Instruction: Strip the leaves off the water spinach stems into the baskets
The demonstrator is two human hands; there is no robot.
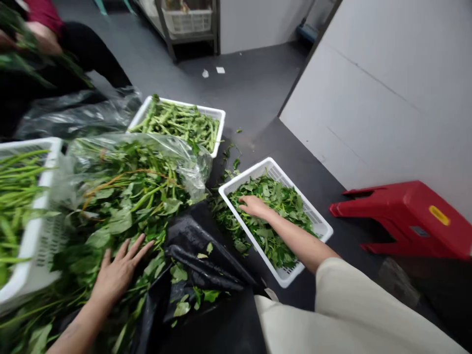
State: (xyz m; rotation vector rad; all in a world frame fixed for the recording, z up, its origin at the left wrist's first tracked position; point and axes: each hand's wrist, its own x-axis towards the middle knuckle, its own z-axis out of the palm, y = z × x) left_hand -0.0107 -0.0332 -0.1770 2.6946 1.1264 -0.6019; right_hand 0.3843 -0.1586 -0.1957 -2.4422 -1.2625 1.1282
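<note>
My left hand point(118, 269) rests with spread fingers on a big heap of leafy green stems point(121, 221), which spills out of a clear plastic bag point(197, 164). Over to the right, my right hand point(255, 206) is above a white plastic basket point(326, 231), its fingers stretched out and touching or just over the picked leaves point(282, 199) inside. I see nothing held in it, though its palm side is hidden. Black plastic sheeting point(199, 241) with loose leaves on it covers my lap between the two hands.
White baskets of cut green stems point(184, 123) and long green stalks point(22, 187) stand behind and at the left. A red stool point(405, 216) lies on its side by the white wall panel point(398, 98). At upper left a co-worker's hand point(44, 39) holds greens.
</note>
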